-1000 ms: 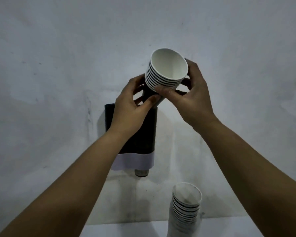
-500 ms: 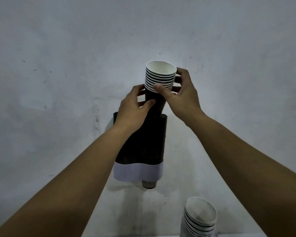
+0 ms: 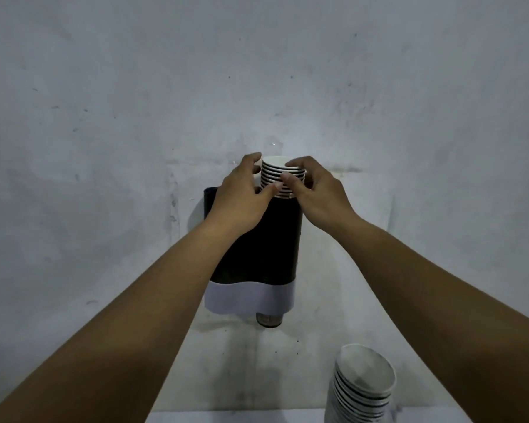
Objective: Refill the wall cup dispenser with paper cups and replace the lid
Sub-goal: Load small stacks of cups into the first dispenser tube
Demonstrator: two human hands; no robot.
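Hands, left (image 3: pixel 242 193) and right (image 3: pixel 313 190), pinch the paper cup stack (image 3: pixel 283 178), half-sunk in the wall dispenser (image 3: pixel 266 239). Cups look light and crushable; grip the stiffer rolled rims.

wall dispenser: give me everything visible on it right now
The wall dispenser is an upright tube fixed to the grey wall, dark over most of its body, with a pale wavy-edged band wrapped round the bottom. It looks like card or plastic; hard to tell. Its top is open, no lid in view. A nested stack of paper cups stands partly sunk into the top, held by the left hand and right hand. One cup base pokes out below.
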